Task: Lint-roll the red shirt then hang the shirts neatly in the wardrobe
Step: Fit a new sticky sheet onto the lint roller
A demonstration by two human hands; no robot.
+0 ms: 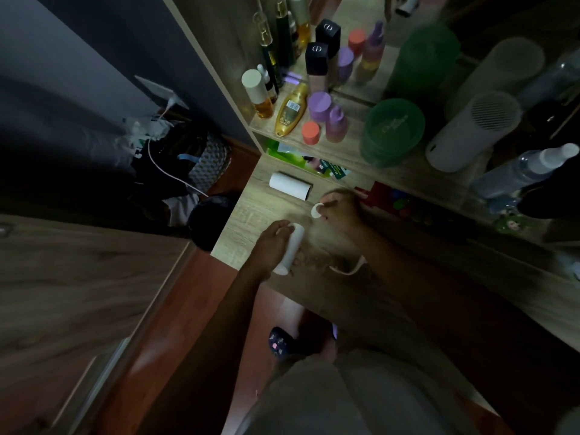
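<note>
Left hand (pixel 272 244) grips lint roll (pixel 293 246); right hand (pixel 342 208) pinches white cap (pixel 316 211)

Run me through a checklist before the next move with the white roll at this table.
1. Left hand grips the white roll: ok.
2. Right hand pinches the small white ring: ok.
3. Second white roll lies apart on the tabletop, away from both hands: ok.
4. White curved piece by the right forearm is the roller's handle: cannot tell.
5. Red shirt in view, ready for rolling: not ok, none visible.
</note>
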